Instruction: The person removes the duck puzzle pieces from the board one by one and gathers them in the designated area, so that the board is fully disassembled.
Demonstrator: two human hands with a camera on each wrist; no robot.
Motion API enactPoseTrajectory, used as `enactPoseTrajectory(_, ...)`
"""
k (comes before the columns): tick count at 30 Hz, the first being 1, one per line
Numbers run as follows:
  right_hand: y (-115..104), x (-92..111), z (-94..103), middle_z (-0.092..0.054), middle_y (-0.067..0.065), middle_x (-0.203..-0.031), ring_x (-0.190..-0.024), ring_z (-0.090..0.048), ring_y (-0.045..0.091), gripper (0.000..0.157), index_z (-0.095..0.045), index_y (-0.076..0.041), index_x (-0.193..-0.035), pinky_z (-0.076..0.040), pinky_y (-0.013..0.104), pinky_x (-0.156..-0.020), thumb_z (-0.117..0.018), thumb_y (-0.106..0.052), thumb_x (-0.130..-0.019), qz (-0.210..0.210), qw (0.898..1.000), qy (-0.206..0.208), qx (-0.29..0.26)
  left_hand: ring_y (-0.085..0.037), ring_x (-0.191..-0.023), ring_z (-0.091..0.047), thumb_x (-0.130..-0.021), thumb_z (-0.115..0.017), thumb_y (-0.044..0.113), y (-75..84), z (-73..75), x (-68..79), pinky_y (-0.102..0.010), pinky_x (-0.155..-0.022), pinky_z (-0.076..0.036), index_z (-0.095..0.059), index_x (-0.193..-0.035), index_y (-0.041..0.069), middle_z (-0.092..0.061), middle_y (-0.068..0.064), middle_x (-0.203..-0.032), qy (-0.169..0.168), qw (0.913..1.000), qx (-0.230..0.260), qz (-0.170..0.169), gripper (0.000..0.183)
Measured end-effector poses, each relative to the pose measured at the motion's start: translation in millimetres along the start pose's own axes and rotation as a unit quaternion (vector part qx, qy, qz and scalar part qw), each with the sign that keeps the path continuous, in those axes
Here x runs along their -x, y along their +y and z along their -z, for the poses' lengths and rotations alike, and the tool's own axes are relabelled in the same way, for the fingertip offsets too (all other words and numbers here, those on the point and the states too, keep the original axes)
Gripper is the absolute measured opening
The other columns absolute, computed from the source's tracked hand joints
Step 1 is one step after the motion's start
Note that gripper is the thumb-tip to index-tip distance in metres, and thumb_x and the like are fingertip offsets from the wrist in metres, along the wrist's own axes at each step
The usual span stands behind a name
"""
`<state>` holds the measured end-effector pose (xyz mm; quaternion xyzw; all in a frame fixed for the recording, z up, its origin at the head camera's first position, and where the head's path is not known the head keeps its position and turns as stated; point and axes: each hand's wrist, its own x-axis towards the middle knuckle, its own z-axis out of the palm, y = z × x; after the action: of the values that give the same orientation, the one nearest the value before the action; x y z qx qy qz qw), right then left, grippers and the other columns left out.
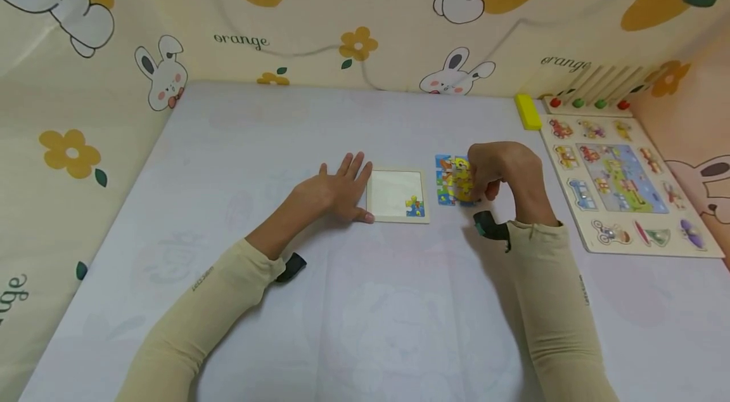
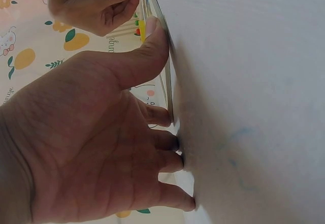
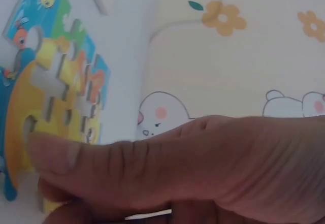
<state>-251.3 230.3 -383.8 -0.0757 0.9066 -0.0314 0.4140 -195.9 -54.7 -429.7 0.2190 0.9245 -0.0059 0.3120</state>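
Observation:
A square wooden puzzle frame (image 1: 397,221) lies on the table with a few joined jigsaw pieces (image 1: 415,206) in its lower right corner. My left hand (image 1: 338,193) rests at the frame's left edge, its fingers spread on the table and its thumb against the frame. Right of the frame lies a block of colourful puzzle pieces (image 1: 446,181), yellow, blue and green, with gaps in it in the right wrist view. My right hand (image 1: 499,167) is bent down over the block's right side. Thumb and fingers pinch a puzzle piece (image 3: 51,204), mostly hidden behind the thumb.
A large wooden picture board (image 1: 582,224) lies at the right. Behind it are a rack with thin rods (image 1: 590,104) and coloured beads, and a yellow block (image 1: 527,111). A printed cloth (image 1: 319,21) hangs behind the white table (image 1: 371,313).

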Motion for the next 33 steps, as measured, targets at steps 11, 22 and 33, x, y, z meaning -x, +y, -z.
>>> enactPoseTrajectory(11, -27, 10, 1.0, -0.065, 0.006, -0.092, -0.085, -0.059, 0.019, 0.016, -0.070, -0.007, -0.109, -0.048, 0.032, -0.075, -0.074, -0.012, -0.094, 0.183, 0.982, 0.042, 0.029, -0.031, -0.165, 0.016, -0.100, -0.060, 0.059, -0.7, 0.6, -0.1, -0.066, -0.131, -0.009, 0.009, -0.168, 0.009, 0.022, -0.013, -0.175, 0.000, 1.0000, 0.008, 0.001, 0.109)
enactPoseTrajectory(22, -73, 3, -18.4, -0.066, 0.005, -0.101, -0.093, -0.058, 0.019, 0.024, -0.069, -0.006, -0.114, -0.050, 0.031, -0.083, -0.077, -0.013, -0.092, 0.210, 0.975, 0.023, 0.072, -0.031, -0.165, 0.017, -0.100, -0.059, 0.060, -2.3, -0.2, -1.1, -0.067, -0.130, -0.008, 0.009, -0.168, 0.009, 0.022, -0.013, -0.175, -0.001, 0.9999, 0.016, -0.005, 0.109)
enactPoseTrajectory(33, -75, -1, -20.4, -0.058, 0.003, -0.088, -0.085, -0.054, 0.017, 0.018, -0.062, -0.005, -0.098, -0.045, 0.029, -0.077, -0.079, -0.007, -0.092, 0.238, 0.968, 0.036, 0.067, -0.032, -0.165, 0.016, -0.101, -0.059, 0.059, -1.9, -0.8, 0.9, -0.067, -0.130, -0.009, 0.008, -0.168, 0.008, 0.022, -0.014, -0.175, 0.001, 0.9999, 0.012, -0.004, 0.108)
